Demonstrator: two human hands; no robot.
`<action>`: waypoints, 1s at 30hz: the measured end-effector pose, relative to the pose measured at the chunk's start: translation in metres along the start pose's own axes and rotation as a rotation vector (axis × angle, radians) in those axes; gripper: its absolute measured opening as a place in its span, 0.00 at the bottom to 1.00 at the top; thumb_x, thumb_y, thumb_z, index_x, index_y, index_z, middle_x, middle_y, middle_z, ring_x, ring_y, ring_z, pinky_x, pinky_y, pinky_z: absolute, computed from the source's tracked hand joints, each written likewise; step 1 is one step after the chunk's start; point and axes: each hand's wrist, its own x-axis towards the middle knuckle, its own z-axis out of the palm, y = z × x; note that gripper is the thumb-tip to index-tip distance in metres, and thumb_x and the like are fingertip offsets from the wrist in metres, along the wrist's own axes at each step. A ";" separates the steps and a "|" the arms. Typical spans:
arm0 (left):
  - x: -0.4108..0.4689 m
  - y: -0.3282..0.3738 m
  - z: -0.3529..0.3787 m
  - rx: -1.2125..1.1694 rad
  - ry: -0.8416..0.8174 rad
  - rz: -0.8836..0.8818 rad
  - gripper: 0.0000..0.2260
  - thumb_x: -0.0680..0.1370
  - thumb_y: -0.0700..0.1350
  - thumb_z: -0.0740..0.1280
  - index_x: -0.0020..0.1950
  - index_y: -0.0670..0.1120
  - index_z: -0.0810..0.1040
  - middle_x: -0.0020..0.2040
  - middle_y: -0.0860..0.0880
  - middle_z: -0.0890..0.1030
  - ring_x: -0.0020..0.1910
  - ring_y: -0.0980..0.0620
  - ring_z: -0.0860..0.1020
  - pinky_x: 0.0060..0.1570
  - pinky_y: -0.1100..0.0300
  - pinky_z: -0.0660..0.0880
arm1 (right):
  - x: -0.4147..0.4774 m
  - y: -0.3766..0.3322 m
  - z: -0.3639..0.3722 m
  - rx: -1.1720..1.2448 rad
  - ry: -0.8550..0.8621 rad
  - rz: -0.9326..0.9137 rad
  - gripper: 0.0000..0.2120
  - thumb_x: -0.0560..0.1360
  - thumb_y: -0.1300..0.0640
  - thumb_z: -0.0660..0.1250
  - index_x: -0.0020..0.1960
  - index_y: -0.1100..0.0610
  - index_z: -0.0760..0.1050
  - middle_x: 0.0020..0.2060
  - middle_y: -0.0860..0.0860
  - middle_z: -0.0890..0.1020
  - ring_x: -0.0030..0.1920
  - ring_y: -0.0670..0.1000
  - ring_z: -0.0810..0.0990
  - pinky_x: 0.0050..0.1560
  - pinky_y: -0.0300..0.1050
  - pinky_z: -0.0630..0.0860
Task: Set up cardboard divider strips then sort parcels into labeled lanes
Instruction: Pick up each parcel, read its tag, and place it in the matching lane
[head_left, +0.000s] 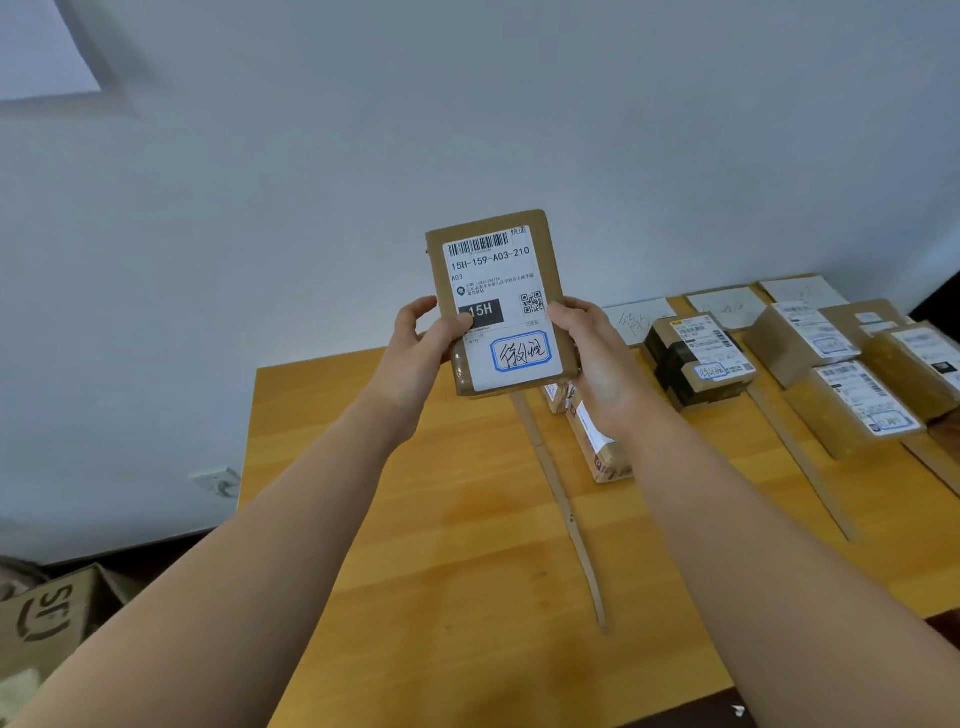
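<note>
I hold one parcel (501, 301) up in both hands, label facing me.

My left hand (415, 343) grips its left edge, thumb on the label, and my right hand (597, 353) clasps its right edge. The label reads 15H-159-A03-210. The parcel hangs above the far end of the nearest divider strip (566, 519), which lies on the wooden table (415, 571). Just right of that strip lies a small parcel (597, 447), partly hidden by my right hand. Further right sit a dark-taped parcel (696, 364), a second strip (800, 457) and paper lane labels (639, 319). Far left of the strip, off the table, stands an SF carton (47, 618).
</note>
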 end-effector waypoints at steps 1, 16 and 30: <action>0.003 -0.002 0.000 0.007 -0.008 -0.008 0.34 0.68 0.56 0.69 0.71 0.52 0.62 0.46 0.56 0.86 0.55 0.51 0.81 0.71 0.43 0.63 | 0.001 0.003 -0.001 -0.006 0.008 0.008 0.19 0.77 0.47 0.64 0.66 0.53 0.69 0.49 0.50 0.85 0.52 0.49 0.82 0.59 0.49 0.76; -0.006 -0.048 0.113 0.009 -0.009 -0.203 0.18 0.79 0.48 0.63 0.68 0.46 0.68 0.54 0.47 0.82 0.51 0.47 0.79 0.61 0.49 0.73 | -0.005 0.020 -0.121 -0.057 -0.032 0.110 0.21 0.75 0.47 0.67 0.66 0.50 0.69 0.50 0.51 0.85 0.50 0.50 0.84 0.47 0.46 0.79; -0.024 -0.121 0.285 0.060 0.175 -0.341 0.17 0.78 0.54 0.64 0.63 0.48 0.73 0.57 0.49 0.80 0.58 0.49 0.78 0.63 0.49 0.73 | -0.005 0.057 -0.306 -0.222 -0.020 0.273 0.19 0.75 0.45 0.66 0.63 0.51 0.70 0.47 0.48 0.84 0.48 0.49 0.82 0.43 0.46 0.76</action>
